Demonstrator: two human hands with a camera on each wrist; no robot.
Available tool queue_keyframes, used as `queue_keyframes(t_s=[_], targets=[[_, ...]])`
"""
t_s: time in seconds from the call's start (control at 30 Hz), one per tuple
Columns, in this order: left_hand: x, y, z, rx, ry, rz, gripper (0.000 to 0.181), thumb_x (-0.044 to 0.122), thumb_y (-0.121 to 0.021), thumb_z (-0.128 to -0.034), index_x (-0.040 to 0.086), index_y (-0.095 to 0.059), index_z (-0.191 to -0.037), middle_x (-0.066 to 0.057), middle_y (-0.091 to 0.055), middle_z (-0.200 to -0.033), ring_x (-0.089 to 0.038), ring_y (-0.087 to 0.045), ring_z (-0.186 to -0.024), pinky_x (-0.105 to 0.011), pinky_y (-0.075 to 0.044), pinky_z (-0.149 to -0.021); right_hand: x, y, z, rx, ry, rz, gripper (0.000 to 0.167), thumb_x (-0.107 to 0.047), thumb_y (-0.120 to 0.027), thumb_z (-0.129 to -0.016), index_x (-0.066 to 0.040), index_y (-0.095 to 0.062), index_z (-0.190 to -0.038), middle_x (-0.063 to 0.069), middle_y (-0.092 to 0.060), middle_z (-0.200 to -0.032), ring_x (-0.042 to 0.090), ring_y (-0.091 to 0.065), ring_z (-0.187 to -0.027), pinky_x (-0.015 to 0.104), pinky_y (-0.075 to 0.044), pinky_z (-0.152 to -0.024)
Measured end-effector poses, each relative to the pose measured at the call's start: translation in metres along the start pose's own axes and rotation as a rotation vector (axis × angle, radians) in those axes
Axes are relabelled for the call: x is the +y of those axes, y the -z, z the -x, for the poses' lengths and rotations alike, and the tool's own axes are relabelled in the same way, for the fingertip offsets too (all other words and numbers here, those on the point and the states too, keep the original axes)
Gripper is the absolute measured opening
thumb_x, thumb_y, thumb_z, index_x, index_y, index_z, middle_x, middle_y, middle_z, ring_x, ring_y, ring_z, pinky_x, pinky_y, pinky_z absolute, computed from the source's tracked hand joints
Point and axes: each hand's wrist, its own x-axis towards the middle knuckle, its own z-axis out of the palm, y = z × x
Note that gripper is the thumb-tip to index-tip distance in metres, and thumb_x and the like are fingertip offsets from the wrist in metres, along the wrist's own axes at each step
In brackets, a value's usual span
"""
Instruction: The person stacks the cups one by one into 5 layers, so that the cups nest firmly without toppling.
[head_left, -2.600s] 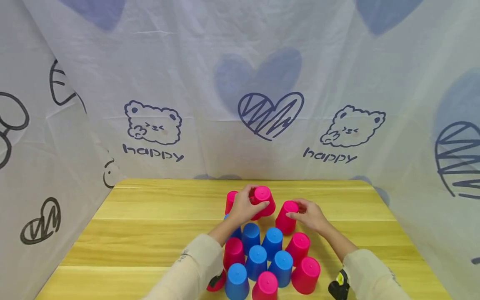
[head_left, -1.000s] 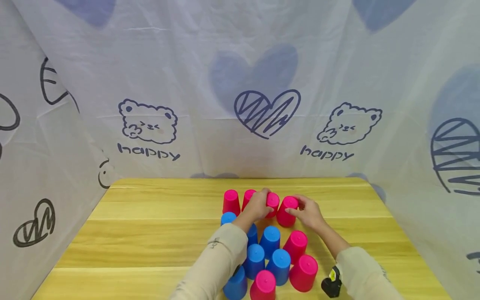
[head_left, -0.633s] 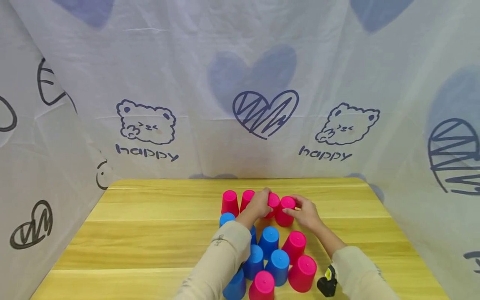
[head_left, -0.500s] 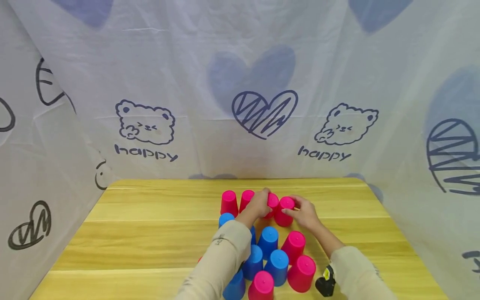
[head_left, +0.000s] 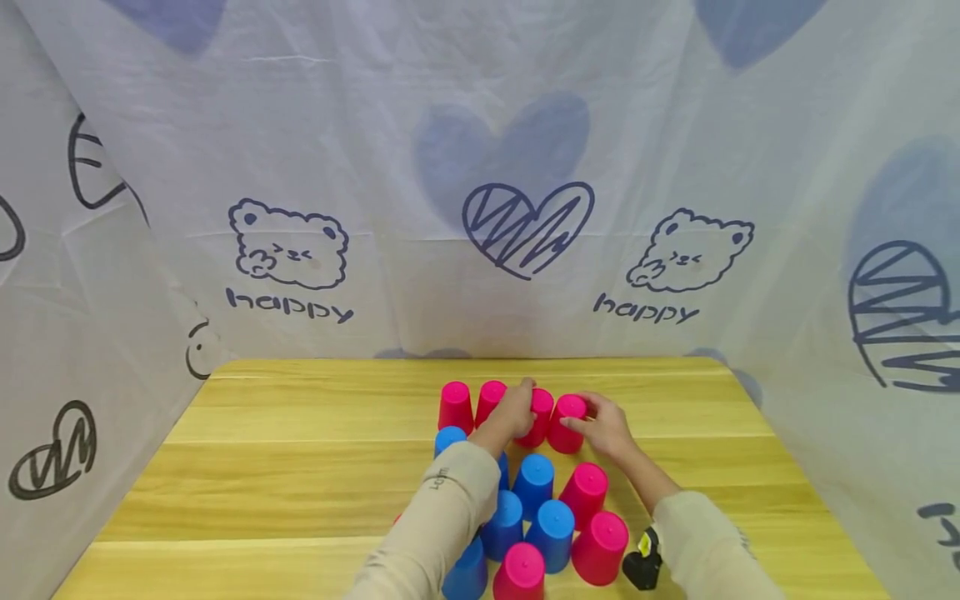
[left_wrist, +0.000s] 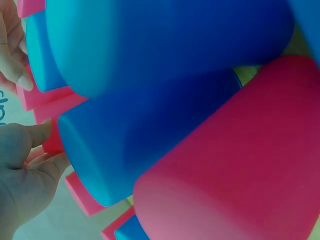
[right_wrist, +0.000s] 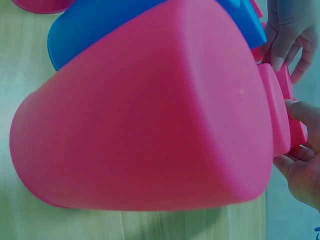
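Note:
In the head view my left hand (head_left: 516, 412) holds a pink cup (head_left: 538, 418), upside down in the back row. Its thumb and fingers grip the sides near the base, as the left wrist view also shows. My right hand (head_left: 607, 427) grips the pink cup (head_left: 567, 425) at the row's right end, thumb in front and fingers behind. Two more pink cups (head_left: 455, 406) stand at the row's left. Nearer stand blue cups (head_left: 534, 483), all inverted, some hidden by the left sleeve (head_left: 457, 492). A large pink cup (right_wrist: 150, 115) fills the right wrist view.
Pink cups (head_left: 585, 493) line the right side of the group, with another pink cup (head_left: 520, 573) at the front. A black object with a yellow part (head_left: 643, 560) sits by the right sleeve. Behind the wooden table (head_left: 300, 458) hangs a printed white cloth (head_left: 405, 292).
My left hand has lowered its raised pink cup into the back row, right of the second cup. My right hand has shifted its pink cup backward, beside it. The view has turned slightly.

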Motion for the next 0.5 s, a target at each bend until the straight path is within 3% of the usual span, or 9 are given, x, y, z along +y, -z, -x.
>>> queue_keyframes(t_s=[0.5], targets=[[0.0023, 0.0006, -0.0012, -0.012, 0.050, -0.019, 0.056, 0.000, -0.058, -0.0874, 0.004, -0.035, -0.138, -0.020, -0.056, -0.122, -0.028, -0.055, -0.116, -0.037, -0.050, -0.093, -0.0004, -0.0003, -0.0012, 0.024, -0.011, -0.006, 0.046, -0.007, -0.066, -0.083, 0.005, -0.050, -0.125, 0.026, -0.057, -0.119, 0.041, -0.054, -0.112, 0.043, -0.052, -0.089]])
